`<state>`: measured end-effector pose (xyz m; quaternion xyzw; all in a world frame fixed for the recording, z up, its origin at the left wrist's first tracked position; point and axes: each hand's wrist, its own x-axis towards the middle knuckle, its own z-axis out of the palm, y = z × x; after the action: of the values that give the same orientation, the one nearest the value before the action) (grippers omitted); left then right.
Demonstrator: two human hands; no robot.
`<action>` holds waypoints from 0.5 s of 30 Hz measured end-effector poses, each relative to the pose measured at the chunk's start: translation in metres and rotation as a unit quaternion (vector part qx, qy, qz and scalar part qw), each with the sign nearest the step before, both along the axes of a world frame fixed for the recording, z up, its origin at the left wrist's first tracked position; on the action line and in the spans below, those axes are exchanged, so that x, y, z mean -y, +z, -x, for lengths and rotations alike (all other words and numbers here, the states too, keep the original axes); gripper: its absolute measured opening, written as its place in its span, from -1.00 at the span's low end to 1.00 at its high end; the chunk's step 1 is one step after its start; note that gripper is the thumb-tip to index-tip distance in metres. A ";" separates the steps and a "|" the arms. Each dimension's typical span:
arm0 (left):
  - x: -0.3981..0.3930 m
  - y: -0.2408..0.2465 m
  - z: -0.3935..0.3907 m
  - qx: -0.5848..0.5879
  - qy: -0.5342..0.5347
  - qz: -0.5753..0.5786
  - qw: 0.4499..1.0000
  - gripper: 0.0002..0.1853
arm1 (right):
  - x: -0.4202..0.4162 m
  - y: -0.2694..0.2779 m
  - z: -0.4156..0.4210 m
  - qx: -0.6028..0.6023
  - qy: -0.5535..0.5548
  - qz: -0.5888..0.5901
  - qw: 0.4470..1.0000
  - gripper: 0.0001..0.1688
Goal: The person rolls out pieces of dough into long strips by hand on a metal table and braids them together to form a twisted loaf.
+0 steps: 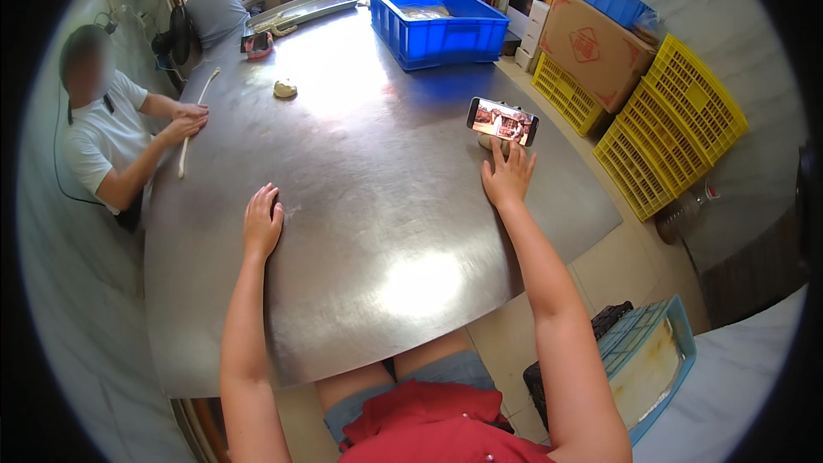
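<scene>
My left hand rests on the stainless steel table at the left, with nothing visible in it. At the right, my right hand reaches forward with its fingers spread, the fingertips at the lower edge of a smartphone. The phone leans on its long side, its lit screen showing a picture; a pale lump beneath it is partly hidden by my fingers. A lump of dough lies farther back, left of the middle. At the left edge, a co-worker's hands press on a long thin dough strip.
A blue plastic crate stands at the table's far end, near a metal tray and a red and black device. Yellow crates and a cardboard box are stacked on the right. Another person is at the far left.
</scene>
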<state>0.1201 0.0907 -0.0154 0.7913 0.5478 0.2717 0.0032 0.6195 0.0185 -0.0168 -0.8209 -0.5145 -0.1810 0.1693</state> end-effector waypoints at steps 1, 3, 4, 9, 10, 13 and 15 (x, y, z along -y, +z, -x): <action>-0.002 0.002 -0.001 -0.005 0.000 -0.002 1.000 -0.61 | 0.006 0.002 -0.001 -0.007 0.004 0.006 1.000 -0.29; -0.005 -0.002 -0.002 -0.001 -0.012 -0.005 1.000 -0.61 | 0.019 0.002 -0.001 -0.014 0.034 -0.015 0.999 -0.26; -0.008 -0.003 -0.002 0.001 -0.019 -0.005 1.000 -0.61 | 0.027 0.000 0.000 -0.013 0.059 -0.042 0.997 -0.25; -0.009 0.000 0.003 -0.008 -0.005 -0.002 1.000 -0.60 | 0.085 0.007 0.023 -0.052 0.195 0.012 0.979 -0.23; -0.011 0.000 0.002 -0.008 -0.003 0.006 1.000 -0.60 | 0.096 0.010 0.024 -0.062 0.209 0.034 0.975 -0.25; -0.021 0.000 0.005 -0.024 -0.015 -0.019 0.999 -0.60 | 0.110 0.019 0.027 -0.090 0.240 0.072 0.964 -0.31; -0.030 0.006 0.002 -0.034 -0.013 -0.007 0.999 -0.57 | 0.106 0.022 0.031 -0.101 0.239 0.053 0.964 -0.36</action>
<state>0.1179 0.1203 -0.0098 0.8070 0.5354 0.2487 -0.0174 0.5888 -0.0878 0.0055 -0.6962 -0.6846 -0.0240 0.2146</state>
